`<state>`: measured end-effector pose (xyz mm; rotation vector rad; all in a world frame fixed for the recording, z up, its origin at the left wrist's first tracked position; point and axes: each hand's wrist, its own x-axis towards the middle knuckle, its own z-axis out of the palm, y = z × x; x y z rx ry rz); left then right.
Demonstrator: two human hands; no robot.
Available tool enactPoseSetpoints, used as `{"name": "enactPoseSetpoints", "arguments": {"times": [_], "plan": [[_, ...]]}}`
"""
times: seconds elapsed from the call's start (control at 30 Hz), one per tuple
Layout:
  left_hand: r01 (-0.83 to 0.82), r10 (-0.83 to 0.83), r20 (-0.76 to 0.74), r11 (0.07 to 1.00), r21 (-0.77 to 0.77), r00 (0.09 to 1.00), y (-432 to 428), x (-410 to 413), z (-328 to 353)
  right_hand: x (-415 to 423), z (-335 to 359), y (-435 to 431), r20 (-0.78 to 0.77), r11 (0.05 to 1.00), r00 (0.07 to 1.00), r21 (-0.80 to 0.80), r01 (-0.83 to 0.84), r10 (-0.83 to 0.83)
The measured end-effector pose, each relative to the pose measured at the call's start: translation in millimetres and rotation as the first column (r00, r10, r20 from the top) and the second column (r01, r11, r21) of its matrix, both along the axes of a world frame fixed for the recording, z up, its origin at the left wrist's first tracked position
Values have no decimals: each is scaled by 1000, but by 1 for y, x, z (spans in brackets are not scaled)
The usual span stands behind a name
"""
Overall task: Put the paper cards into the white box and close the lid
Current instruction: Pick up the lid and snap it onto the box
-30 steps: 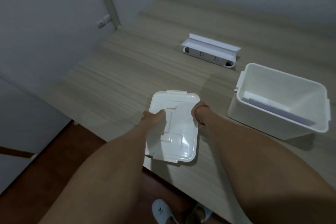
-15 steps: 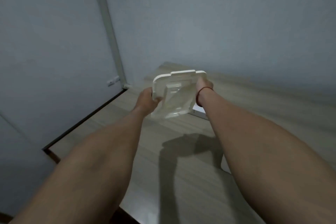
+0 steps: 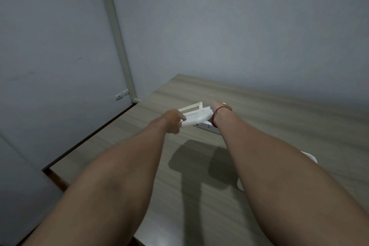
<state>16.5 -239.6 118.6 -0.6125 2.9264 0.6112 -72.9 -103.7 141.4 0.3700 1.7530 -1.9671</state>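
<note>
Head view, lid: the flat white plastic lid [image 3: 194, 117] with its raised handle is held in the air above the table, seen nearly edge-on.
Head view, left hand: the left hand [image 3: 173, 121] pinches the lid's near left edge, fingers closed on it.
Head view, right hand: the right hand [image 3: 219, 109], a thin red string around its wrist, is closed on the lid's right end.
Head view, box: only a rounded white plastic corner [image 3: 309, 157] shows past the right forearm, low on the right; I take it for the white box, well apart from the lid. Its inside is hidden.
Head view, cards: not visible from here, so I cannot tell whether they are in the box.
Head view, table: the pale wood-grain tabletop [image 3: 279, 126] carries a white socket strip [image 3: 208, 126] just under the lid.
Progress: the lid is lifted but not yet on the box; by my judgement, carrying it right, seating it and pressing it shut remain.
Writing: no brand, label or readable text anywhere.
</note>
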Motion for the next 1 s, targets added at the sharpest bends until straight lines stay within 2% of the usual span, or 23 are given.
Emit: {"name": "enactPoseSetpoints", "arguments": {"times": [0.07,0.13,0.2,0.27,0.4,0.57,0.63,0.7,0.8,0.9,1.0], "plan": [[19,-21,121,1000,18,992,-1,6,-3,-3,-7,1,4,999,999,10,48,-48],[-35,33,73,999,30,997,-7,11,-10,-5,-13,3,-1,998,1000,61,28,-28],[-175,176,-38,984,37,984,-15,14,-18,-10,-22,9,24,996,999,83,37,-39],[-326,323,-118,945,-9,939,-22,17,-19,-19,-27,15,14,992,1000,121,-19,18],[-440,439,-37,894,-88,898,-23,19,-12,-31,-20,30,-36,979,986,130,-155,160],[-507,515,-21,849,148,857,-9,1,-15,-31,-17,48,-39,983,982,-5,-183,183],[-529,544,-27,825,196,838,1,-6,-19,-28,-15,58,-34,984,984,-27,-178,178],[-549,570,-51,809,209,820,12,-15,-23,-29,-17,75,-52,988,987,22,-153,154],[-520,543,-43,821,235,839,31,-29,-30,-34,-24,103,-164,964,986,265,7,38],[-450,474,-22,849,277,880,60,-51,-35,-39,-31,133,-333,871,943,460,172,-10],[-370,390,-23,889,269,921,106,-78,-37,-50,-41,176,-377,774,925,570,275,-50]]}}
